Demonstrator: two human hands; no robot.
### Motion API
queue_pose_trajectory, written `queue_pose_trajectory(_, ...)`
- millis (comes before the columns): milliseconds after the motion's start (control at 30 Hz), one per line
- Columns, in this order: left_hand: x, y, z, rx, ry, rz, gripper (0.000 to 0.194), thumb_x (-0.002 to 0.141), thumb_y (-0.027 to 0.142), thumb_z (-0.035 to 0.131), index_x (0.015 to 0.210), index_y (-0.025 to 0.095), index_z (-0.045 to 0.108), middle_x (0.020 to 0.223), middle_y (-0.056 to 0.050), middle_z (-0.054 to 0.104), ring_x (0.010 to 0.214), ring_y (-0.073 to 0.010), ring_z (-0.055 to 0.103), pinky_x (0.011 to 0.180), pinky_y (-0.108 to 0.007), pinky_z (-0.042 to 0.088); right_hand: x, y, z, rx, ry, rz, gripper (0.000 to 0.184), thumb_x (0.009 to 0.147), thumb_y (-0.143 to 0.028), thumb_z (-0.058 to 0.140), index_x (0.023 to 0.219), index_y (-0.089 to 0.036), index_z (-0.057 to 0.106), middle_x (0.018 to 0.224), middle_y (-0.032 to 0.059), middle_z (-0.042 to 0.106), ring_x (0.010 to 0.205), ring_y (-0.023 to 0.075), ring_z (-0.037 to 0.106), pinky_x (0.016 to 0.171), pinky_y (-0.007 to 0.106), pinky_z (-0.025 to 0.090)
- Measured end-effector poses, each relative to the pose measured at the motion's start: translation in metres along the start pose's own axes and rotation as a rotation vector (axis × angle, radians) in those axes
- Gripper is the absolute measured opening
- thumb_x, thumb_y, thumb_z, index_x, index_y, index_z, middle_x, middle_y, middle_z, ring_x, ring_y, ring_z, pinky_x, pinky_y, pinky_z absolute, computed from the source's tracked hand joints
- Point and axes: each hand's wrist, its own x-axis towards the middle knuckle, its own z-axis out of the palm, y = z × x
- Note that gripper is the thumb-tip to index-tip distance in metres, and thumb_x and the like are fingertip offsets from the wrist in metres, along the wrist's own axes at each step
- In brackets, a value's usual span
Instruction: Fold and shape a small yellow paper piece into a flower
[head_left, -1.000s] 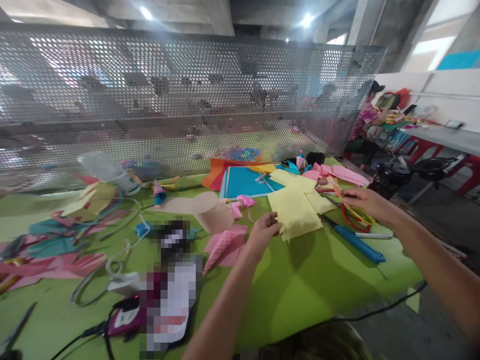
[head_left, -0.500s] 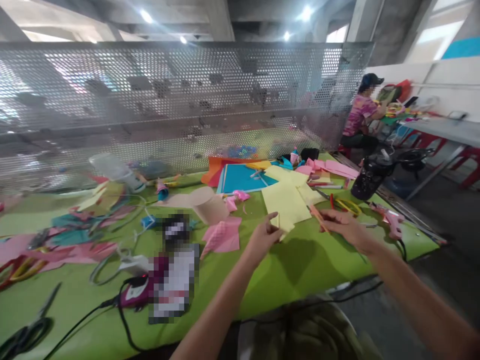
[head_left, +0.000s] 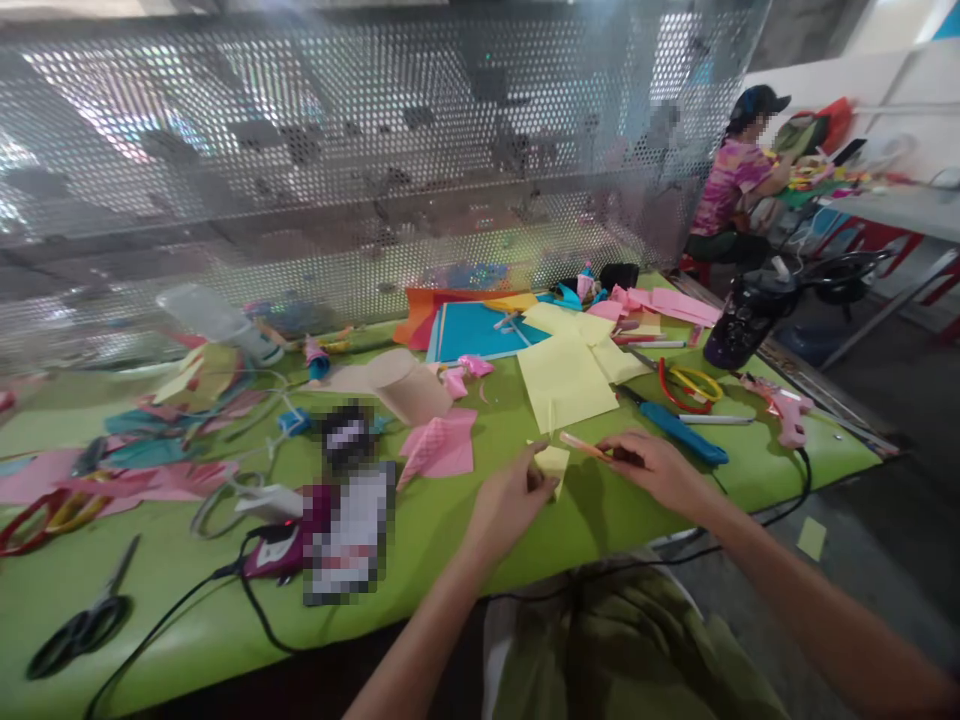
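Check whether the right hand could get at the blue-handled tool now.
Probably yes: the blue-handled tool lies just beyond the right hand, its handle uncovered, though that hand's fingers are holding a slim orange stick.

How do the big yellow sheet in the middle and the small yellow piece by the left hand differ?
Size: the big sheet is several times larger than the small piece.
Support: the big sheet lies on the green table; the small piece is in the left hand's fingers.
Place: the small piece is nearer the person than the big sheet.
Shared: both pale yellow.
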Motion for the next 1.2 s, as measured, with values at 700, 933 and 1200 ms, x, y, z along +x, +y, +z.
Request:
queue_pose_trajectory(700, -0.013, -0.019, -0.019, 0.187, 0.153, 0.4, 0.027, 0.1, 0.021, 0.068, 0.127, 0.024, 0.069, 0.138, -0.008, 0.075, 0.132, -0.0263, 0.067, 0.112, -0.045, 0.053, 0.028, -0.02, 0.029, -0.438, -0.155, -0.317, 0.03, 0.107, -0.03, 0.051, 0.12, -0.025, 0.078, 0.111, 0.0107, 0.078, 0.099, 0.0311, 0.073, 0.082, 0.044, 0.053)
queue_pose_trajectory(933, -0.007, -0.029, -0.01, 0.177, 0.073, 0.362, 0.015, 0.104, 0.023, 0.064, 0.114, 0.024, 0.076, 0.129, -0.004, 0.08, 0.123, -0.0235, 0.072, 0.107, -0.043, 0.052, 0.028, -0.015, 0.035, -0.508, -0.177, -0.347, 0.027, 0.108, -0.03, 0.053, 0.122, -0.029, 0.076, 0.113, 0.0085, 0.081, 0.102, 0.0344, 0.072, 0.086, 0.049, 0.051)
queue_pose_trajectory(1200, -0.009, -0.027, -0.006, 0.229, 0.077, 0.307, 0.018, 0.103, 0.019, 0.06, 0.11, 0.024, 0.076, 0.134, -0.006, 0.077, 0.123, -0.0251, 0.07, 0.106, -0.044, 0.052, 0.016, -0.025, 0.034, -0.569, -0.112, -0.475, 0.02, 0.107, -0.029, 0.06, 0.12, -0.03, 0.075, 0.117, 0.007, 0.08, 0.108, 0.0331, 0.069, 0.092, 0.048, 0.048)
